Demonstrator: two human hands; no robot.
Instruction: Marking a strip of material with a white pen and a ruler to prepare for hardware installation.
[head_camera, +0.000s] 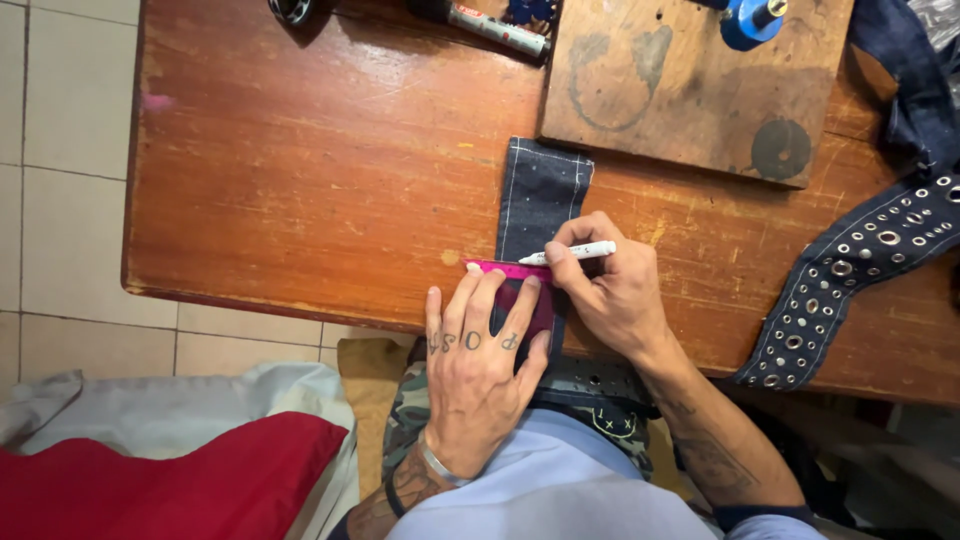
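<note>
Two hands work close together at the near edge of the wooden surface (300, 180). The left hand (478, 360) lies flat, fingers spread and pressing down on a pink ruler (505, 270) that crosses a strip of dark denim (542, 195); it holds nothing, only pins the ruler and cloth in place. Just to the right of it, touching at the fingertips, the right hand (612, 290) has its grip pinched around a white marker (570, 252), thumb and forefinger closed on the barrel, the tip pointing left and resting at the ruler's upper edge on the denim.

The denim strip runs from under both hands away from the person, its far end with white stitching lying just short of a wooden board (680, 90) beyond the grip. On that board's far corner stands a blue spool (750, 22). Well to the right of the right hand, a studded denim belt (850, 275) full of metal eyelets curves across the surface. Near the person's lap, left of the left wrist, lie a red cloth (170, 480) and pale fabric (180, 405).
</note>
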